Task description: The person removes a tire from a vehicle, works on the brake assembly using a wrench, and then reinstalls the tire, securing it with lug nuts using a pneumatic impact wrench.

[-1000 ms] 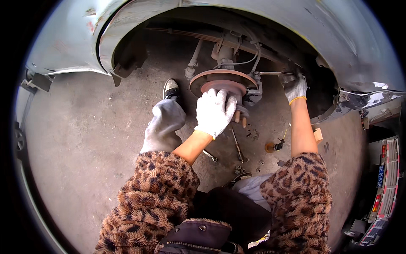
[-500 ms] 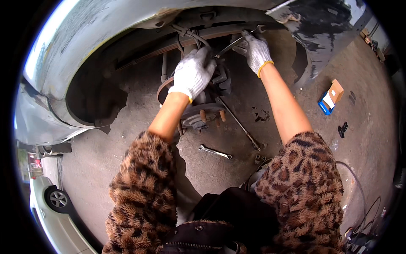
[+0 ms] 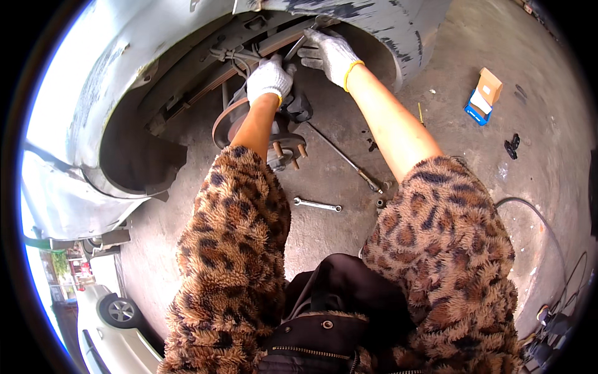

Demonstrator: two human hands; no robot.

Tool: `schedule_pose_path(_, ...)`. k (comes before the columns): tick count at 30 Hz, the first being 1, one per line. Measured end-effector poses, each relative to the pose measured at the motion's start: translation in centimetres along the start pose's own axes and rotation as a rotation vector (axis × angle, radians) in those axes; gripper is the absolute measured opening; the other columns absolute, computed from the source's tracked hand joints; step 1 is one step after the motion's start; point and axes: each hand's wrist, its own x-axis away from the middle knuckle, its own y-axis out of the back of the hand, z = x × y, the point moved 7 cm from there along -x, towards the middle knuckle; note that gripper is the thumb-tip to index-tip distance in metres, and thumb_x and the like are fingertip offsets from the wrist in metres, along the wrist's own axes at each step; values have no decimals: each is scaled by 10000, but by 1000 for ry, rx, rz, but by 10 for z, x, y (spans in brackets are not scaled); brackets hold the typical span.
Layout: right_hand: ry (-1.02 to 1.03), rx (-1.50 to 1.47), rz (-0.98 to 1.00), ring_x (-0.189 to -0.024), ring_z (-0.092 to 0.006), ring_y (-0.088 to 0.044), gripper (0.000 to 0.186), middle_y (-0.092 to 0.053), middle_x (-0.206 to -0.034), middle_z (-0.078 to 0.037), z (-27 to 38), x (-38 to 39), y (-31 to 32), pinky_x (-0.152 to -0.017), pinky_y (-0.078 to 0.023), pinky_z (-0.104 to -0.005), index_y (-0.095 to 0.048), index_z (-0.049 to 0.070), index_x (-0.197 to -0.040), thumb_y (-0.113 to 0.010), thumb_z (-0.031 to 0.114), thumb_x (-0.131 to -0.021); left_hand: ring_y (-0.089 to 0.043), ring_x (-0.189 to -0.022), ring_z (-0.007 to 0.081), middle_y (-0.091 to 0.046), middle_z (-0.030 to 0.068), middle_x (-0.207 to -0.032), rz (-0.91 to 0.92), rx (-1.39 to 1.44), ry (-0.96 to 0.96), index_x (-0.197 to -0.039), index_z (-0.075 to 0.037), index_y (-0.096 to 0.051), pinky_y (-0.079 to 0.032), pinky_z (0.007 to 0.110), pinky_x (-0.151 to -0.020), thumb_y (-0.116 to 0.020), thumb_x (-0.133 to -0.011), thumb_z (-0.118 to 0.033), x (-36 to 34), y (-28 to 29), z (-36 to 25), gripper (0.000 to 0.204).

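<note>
Both my hands wear white knit gloves inside a car's wheel arch. My left hand [image 3: 268,81] is curled above the rusty brake disc [image 3: 221,124] beside the lower end of a metal wrench [image 3: 296,47]; what it grips is hidden. My right hand [image 3: 330,56] is higher and right, its index finger and thumb on the wrench's upper part, other fingers loosely extended. The hub [image 3: 283,156] with rusty studs is below my left hand. On the concrete floor lie a combination spanner [image 3: 317,205], a long ratchet bar [image 3: 339,156] and small nuts [image 3: 380,203].
The scuffed grey fender [image 3: 81,124] arches over my hands. Right on the floor are an open cardboard box [image 3: 489,87], black small parts [image 3: 512,146] and a hose [image 3: 529,212] with cables. A white car [image 3: 106,340] stands at lower left.
My left hand has left the disc's face and moved up to beside the wrench. My right hand keeps the wrench, now more steeply angled. The view has shifted, bringing the box and parked car into sight.
</note>
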Motion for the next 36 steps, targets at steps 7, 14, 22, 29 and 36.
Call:
schedule_pose_path(7,21,-103,-29,-699,-236,-630,246,-606,-889,-113,10,-8,-5,-642,-552,-327,-556,33,-998,-579,256,-898,-565,-1032,353,-618,184,-1073,19,121,-50,-1131,-125,-617,-447,413,-867,-534,-857,-368,-9,7,-4,376)
schedule_pose_path(14,-7,-210,-101,-545,-223,-623,192,-625,-784,-103,8,-18,12,-503,-552,-327,-561,44,-950,-509,227,-926,-581,-1005,366,-623,205,-1034,-19,148,-4,-991,-72,-666,-470,417,-866,-512,-814,-245,-14,17,-9,292)
schedule_pose_path(22,-55,-452,-277,-657,-250,-622,214,-581,-783,-109,-20,-28,36,-581,-559,-409,-499,85,-924,-456,292,-954,-579,-1017,363,-614,235,-1042,81,241,89,-954,-7,-670,-469,389,-868,-545,-743,-156,-22,24,1,288)
schedule_pose_path(29,-30,-544,-265,-664,-247,-577,209,-567,-767,-98,-23,-27,42,-611,-534,-415,-494,100,-907,-436,294,-958,-568,-1034,364,-606,230,-1071,140,325,0,-1031,-67,-660,-462,397,-883,-569,-792,-241,-17,27,5,309)
schedule_pose_path(36,-46,-507,134,-781,-267,-590,241,-605,-909,-124,-11,-22,-17,-711,-502,-427,-541,51,-988,-490,281,-941,-595,-967,357,-634,199,-986,-18,79,-127,-998,-89,-649,-474,419,-829,-536,-822,-277,-4,44,-5,281)
